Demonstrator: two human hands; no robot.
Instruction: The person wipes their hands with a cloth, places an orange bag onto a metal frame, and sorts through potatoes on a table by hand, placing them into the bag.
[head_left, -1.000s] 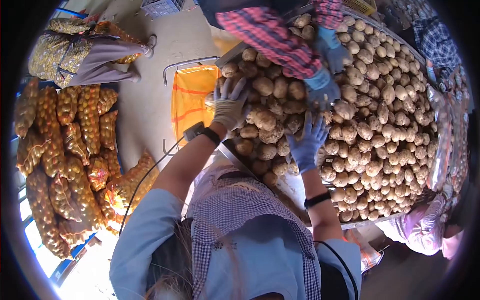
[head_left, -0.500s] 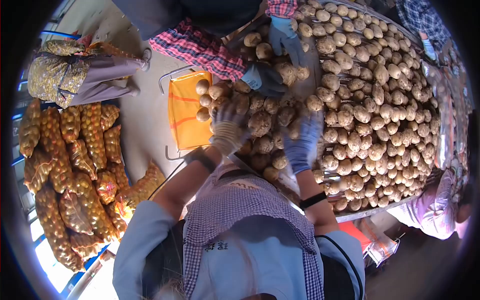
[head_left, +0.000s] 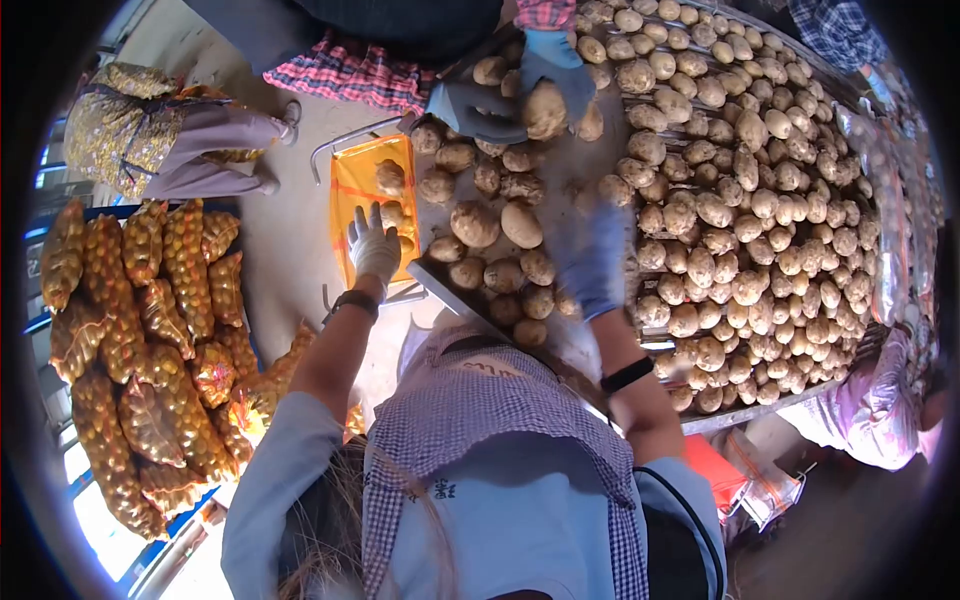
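Note:
My left hand, in a pale glove, is over the near part of an orange mesh bag on a metal frame. Its fingers are spread, close to a few potatoes in the bag's opening. My right hand, in a bluish glove, is smeared by motion at the right side of the metal chute. Whether it holds anything is hidden by the blur. Between my hands, several potatoes lie on the chute.
A co-worker's gloved hands hold a large potato at the chute's far end. Many potatoes cover the sorting table at right. Filled mesh bags are stacked at left, near a standing person.
My left hand has moved left from the chute to the bag, and its fingers have spread. Potatoes have dropped into the bag. The co-worker's hands have come together around a large potato.

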